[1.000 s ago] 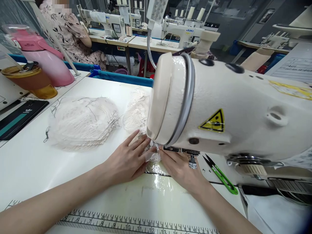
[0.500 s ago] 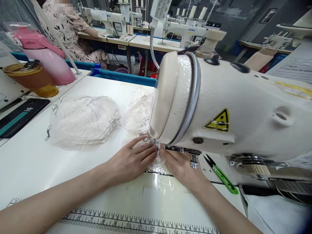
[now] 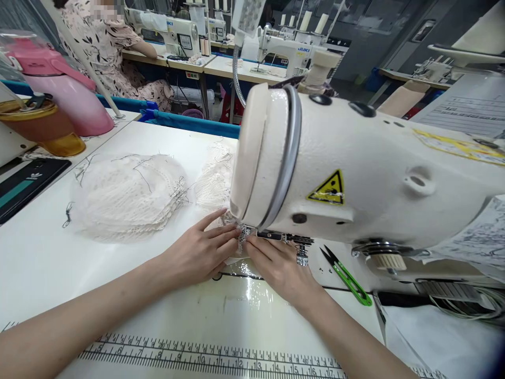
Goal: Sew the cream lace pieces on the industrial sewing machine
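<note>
My left hand [image 3: 197, 252] lies flat on the white table, fingers stretched toward a small piece of white lace [image 3: 239, 239] under the head of the cream sewing machine [image 3: 355, 173]. My right hand [image 3: 276, 266] lies just right of it, fingers flat and pressed on the same lace by the needle area, which the machine head hides. The fingertips of both hands nearly meet at the lace.
A stack of white lace cups [image 3: 126, 195] and a smaller lace pile [image 3: 215, 184] sit behind my left hand. Green thread snips [image 3: 347, 275] lie at the right. A pink jug [image 3: 67, 89], a brown cup [image 3: 39, 123] and a phone [image 3: 23, 184] stand far left. A person sews at the back left.
Both hands have slid slightly forward and left toward the needle with the lace. The camera has shifted a little.
</note>
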`<action>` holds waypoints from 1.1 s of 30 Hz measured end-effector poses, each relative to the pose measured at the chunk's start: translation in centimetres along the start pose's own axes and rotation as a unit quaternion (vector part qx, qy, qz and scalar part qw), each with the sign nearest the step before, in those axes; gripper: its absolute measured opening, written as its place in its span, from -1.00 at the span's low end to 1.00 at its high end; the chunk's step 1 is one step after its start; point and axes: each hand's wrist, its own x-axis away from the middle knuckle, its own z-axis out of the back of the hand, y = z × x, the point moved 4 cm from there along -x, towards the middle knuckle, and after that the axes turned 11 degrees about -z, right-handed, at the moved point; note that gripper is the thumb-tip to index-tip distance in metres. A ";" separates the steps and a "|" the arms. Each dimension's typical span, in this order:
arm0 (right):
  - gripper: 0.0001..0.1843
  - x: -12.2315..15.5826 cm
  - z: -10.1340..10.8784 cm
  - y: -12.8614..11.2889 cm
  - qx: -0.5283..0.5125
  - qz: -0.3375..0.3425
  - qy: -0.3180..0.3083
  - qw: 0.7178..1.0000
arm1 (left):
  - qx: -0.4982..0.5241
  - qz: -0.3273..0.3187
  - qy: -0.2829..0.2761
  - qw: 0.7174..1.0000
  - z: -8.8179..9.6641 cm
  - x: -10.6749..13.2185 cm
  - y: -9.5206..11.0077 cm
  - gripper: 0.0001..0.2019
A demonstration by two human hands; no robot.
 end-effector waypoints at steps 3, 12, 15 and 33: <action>-0.78 -0.1 -0.1 -0.3 -0.021 -0.012 0.004 1.000 | -0.013 -0.004 0.006 1.000 0.3 0.1 0.0 -0.76; -0.91 -0.7 1.3 -1.5 -0.116 0.004 0.036 0.993 | -0.057 -0.068 0.057 0.994 1.3 0.2 0.6 -0.74; -0.92 -0.9 1.5 -1.8 -0.147 0.031 0.050 0.987 | -0.065 -0.067 0.061 0.994 1.2 0.2 0.7 -0.73; -0.83 -0.7 1.9 -2.3 -0.167 0.077 0.054 0.981 | 0.053 -0.014 -0.087 0.995 -0.7 1.2 0.0 -0.45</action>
